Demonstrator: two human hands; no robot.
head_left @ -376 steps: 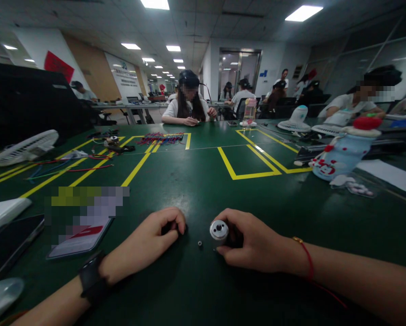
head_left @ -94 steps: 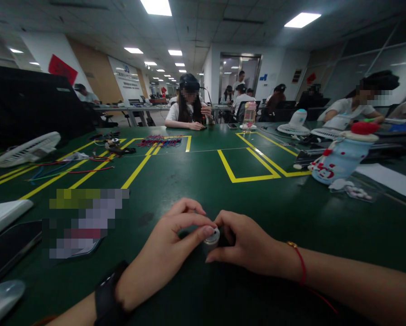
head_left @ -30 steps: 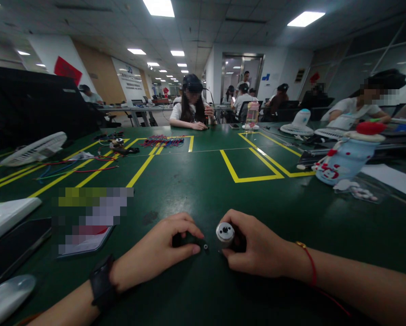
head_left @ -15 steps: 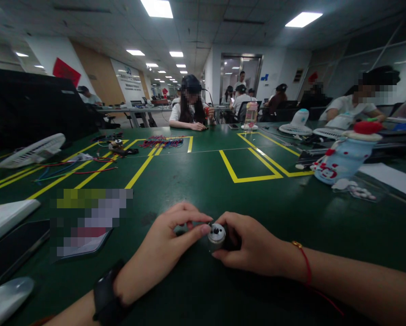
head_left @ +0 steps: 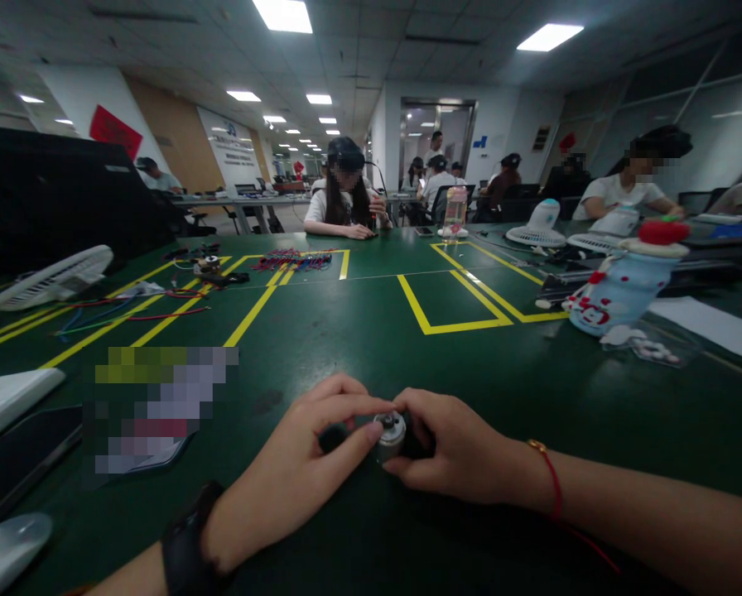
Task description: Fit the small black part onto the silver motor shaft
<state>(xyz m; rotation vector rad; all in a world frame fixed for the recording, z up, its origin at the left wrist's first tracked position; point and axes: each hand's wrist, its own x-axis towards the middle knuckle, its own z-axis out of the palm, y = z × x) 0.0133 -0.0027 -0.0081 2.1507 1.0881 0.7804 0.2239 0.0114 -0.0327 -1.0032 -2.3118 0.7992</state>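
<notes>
A small silver metal cylinder with holes in its top face, like a small motor, stands upright at the table's front middle. My right hand is closed round its right side, thumb in front and index finger behind. From the left, the thumb and index finger of my left hand are bent together over the top face. A small dark piece shows between those fingertips at the middle of the top; whether it is a loose part or the shaft I cannot tell.
On the green table are yellow tape outlines, a wire bundle, loose coloured wires, white fans and a blue bottle. A mouse lies front left. A person sits across the table.
My left thumb and index finger have moved from the cylinder's left edge to over its top face. A dark piece now shows at the top's middle. The right hand keeps its hold.
</notes>
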